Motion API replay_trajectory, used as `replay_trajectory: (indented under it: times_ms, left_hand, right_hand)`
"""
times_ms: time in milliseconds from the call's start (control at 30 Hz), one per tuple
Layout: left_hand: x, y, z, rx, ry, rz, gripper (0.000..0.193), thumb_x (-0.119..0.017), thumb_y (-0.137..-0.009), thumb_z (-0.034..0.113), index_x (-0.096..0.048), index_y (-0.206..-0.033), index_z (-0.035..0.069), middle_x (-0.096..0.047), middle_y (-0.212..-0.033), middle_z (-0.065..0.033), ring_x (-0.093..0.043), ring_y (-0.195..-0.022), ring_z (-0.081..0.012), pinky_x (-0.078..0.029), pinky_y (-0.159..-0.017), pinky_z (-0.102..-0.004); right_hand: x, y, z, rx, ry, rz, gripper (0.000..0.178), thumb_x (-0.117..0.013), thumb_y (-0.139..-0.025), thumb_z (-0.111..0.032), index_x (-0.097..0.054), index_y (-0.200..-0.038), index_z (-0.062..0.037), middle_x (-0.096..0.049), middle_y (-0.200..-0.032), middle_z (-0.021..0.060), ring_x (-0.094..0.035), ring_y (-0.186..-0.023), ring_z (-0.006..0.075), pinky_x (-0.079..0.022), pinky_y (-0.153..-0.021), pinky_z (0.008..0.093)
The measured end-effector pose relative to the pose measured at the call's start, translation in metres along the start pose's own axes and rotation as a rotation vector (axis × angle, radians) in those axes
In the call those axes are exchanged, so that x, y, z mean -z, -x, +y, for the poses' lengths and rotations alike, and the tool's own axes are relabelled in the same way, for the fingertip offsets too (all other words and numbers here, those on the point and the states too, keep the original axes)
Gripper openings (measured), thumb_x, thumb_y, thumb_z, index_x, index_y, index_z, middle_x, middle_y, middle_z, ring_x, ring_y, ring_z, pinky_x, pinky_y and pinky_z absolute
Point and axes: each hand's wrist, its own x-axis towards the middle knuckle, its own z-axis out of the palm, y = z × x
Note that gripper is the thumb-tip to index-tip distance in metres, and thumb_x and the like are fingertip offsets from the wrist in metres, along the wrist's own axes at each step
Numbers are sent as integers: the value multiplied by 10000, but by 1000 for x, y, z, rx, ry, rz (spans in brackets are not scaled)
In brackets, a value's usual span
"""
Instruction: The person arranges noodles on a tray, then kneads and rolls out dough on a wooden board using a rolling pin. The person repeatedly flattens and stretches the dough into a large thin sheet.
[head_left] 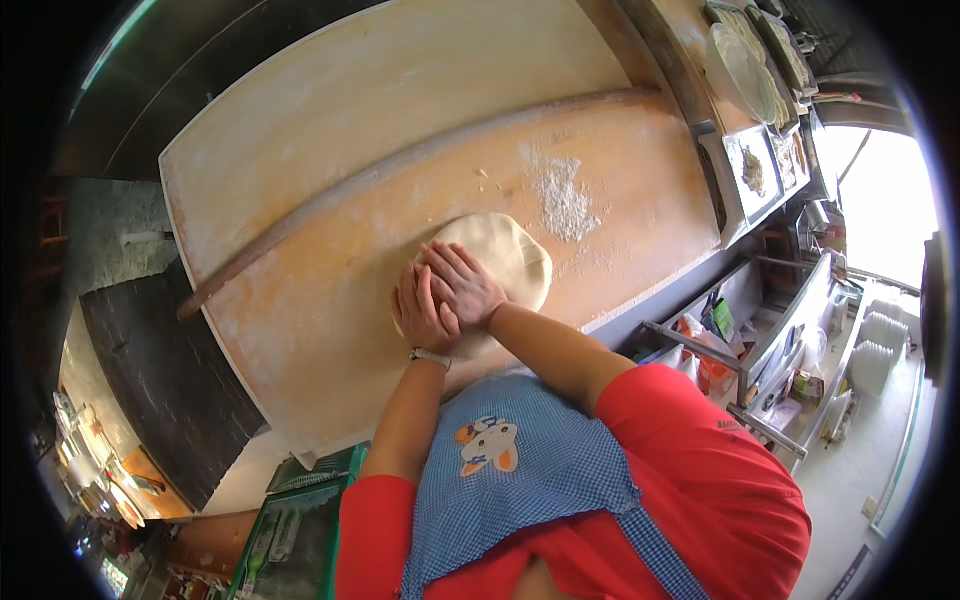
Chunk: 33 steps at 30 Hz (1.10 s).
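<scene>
A large, pale, rounded lump of dough rests on the floured wooden worktable, near its front edge. My left hand lies on the dough's left part, fingers stretched out and pointing away from me. My right hand crosses over it, flat, with its fingers partly on top of the left hand. Both palms press down on the dough, and neither is wrapped round anything. Just right of the dough, a patch of white flour is scattered on the wood.
A long wooden rolling rod lies across the table behind the dough. Trays of food and a pale bowl stand at the far right. Below them is a metal rack with bags. A green-edged crate sits at the lower left.
</scene>
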Motion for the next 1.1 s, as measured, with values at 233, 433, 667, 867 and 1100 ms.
replay_trajectory:
  times_ms: [233, 433, 667, 867, 1100]
  left_hand:
    - [-6, -29, -6, -12, -21, -27, 585, -314, -958, 412, -463, -1424, 91, -470, -1437, -192, -439, -1332, -359, -303, -1101, -506]
    - [-16, -25, 7, 173, -236, -167, 724, -415, -970, 473, -224, -1542, 73, -223, -1605, -179, -218, -1473, -367, -119, -1160, -621]
    - [-25, -3, 33, -7, -141, -163, 652, -379, -963, 404, -342, -1483, 13, -288, -1564, -224, -248, -1459, -400, -150, -1158, -622]
    - [-25, -6, 31, -166, -65, -198, 682, -383, -937, 440, -365, -1463, 6, -313, -1548, -223, -283, -1443, -398, -201, -1152, -604]
    - [-27, -30, 28, -192, -191, -283, 837, -450, -921, 557, -199, -1541, 53, -165, -1599, -234, -138, -1488, -409, -99, -1170, -615]
  right_hand:
    - [5, -23, 11, 21, 29, -6, 576, -469, -846, -323, -546, -1302, 20, -446, -1472, 194, -357, -1415, 344, -258, -1176, 462]
    - [17, -12, 36, -82, 122, -221, 623, -537, -898, -374, -435, -1480, -178, -252, -1607, 119, -167, -1503, 307, -107, -1222, 476]
    - [17, 6, 40, -245, 141, -149, 641, -495, -933, -336, -343, -1510, -103, -230, -1591, 200, -180, -1493, 344, -119, -1218, 483]
    - [7, -7, 52, -180, 34, 27, 587, -510, -907, -313, -435, -1455, -115, -334, -1552, 181, -282, -1459, 337, -191, -1198, 488]
    - [21, -31, 65, -175, 133, -113, 562, -515, -908, -299, -451, -1447, -153, -405, -1495, 180, -327, -1419, 358, -218, -1183, 481]
